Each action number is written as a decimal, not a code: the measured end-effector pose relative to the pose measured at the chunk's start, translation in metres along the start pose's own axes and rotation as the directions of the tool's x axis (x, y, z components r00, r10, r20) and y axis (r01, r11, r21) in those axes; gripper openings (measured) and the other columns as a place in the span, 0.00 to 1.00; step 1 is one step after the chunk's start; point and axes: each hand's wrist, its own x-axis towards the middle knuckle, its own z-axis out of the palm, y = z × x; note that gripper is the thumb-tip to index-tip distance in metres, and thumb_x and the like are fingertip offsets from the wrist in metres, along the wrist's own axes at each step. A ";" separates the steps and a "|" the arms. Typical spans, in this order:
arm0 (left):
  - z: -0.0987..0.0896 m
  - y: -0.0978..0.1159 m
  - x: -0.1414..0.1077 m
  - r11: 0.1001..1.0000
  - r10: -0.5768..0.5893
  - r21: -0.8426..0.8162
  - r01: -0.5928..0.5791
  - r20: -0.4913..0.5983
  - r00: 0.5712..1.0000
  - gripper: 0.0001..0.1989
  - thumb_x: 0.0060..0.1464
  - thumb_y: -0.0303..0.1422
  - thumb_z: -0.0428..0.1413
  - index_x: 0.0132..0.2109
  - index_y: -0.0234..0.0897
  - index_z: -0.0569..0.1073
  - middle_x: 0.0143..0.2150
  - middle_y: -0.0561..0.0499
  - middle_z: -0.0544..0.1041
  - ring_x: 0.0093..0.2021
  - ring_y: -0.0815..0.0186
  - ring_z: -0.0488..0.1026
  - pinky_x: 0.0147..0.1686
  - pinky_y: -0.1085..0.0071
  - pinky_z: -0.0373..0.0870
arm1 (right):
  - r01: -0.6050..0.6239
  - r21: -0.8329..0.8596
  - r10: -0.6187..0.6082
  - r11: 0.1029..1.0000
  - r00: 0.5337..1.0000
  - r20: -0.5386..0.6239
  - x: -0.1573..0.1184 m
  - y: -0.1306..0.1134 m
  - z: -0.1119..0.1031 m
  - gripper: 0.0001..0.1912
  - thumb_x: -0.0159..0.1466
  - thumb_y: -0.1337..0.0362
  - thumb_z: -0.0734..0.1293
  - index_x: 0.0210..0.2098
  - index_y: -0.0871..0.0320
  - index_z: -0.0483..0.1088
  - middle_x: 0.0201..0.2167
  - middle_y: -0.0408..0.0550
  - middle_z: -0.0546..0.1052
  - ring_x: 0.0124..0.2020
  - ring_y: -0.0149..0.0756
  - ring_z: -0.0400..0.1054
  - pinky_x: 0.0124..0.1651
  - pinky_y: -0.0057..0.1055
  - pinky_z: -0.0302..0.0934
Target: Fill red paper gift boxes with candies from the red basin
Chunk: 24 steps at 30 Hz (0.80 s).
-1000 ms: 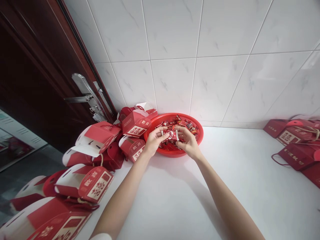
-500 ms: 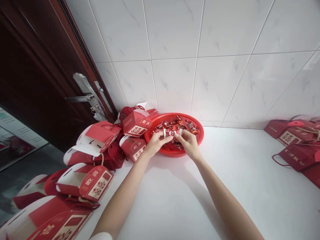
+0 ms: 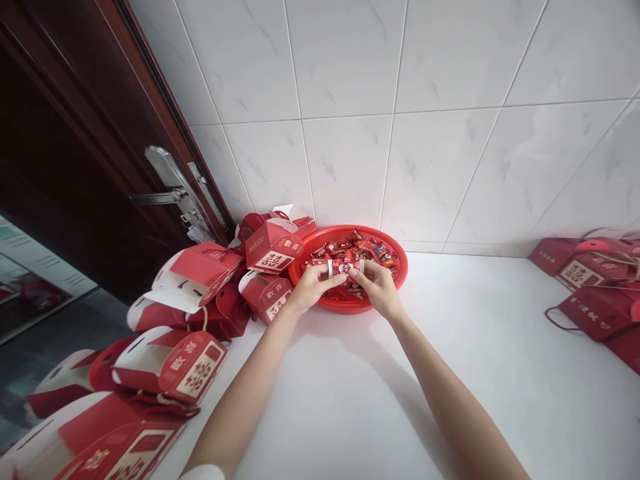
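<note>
Between my two hands is a small red candy packet [image 3: 345, 267] with white ends and pale lettering, held level above the basket. My left hand [image 3: 315, 285] pinches its left end, thumb in front. At the other end, the thumb and fingers of my right hand [image 3: 377, 285] close on it in the same way. Below and behind it, a round red plastic basket [image 3: 403, 263] holds many wrapped candies [image 3: 380, 250], mostly in red and dark wrappers. My hands hide part of the basket's near side.
Red and white gift boxes [image 3: 195, 367] with gold-and-red lettering crowd the left side, several with open flaps. More dark red boxes [image 3: 590, 310] with cord handles stand at right on the white table [image 3: 320, 400]. Behind are a tiled wall [image 3: 345, 167] and a dark door [image 3: 100, 133].
Both hands stay in nearly the same place over the basket. The packet between them has tilted slightly, and its printed face looks a little different.
</note>
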 end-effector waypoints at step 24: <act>-0.074 0.082 -0.048 0.539 0.751 0.842 0.037 -0.500 0.430 0.12 0.52 0.34 0.58 0.43 0.36 0.81 0.48 0.44 0.80 0.52 0.57 0.75 0.53 0.62 0.72 | 0.014 -0.236 -0.069 0.972 0.972 -0.225 0.004 0.011 0.006 0.22 0.58 0.53 0.67 0.49 0.57 0.72 0.52 0.57 0.77 0.53 0.50 0.71 0.56 0.47 0.64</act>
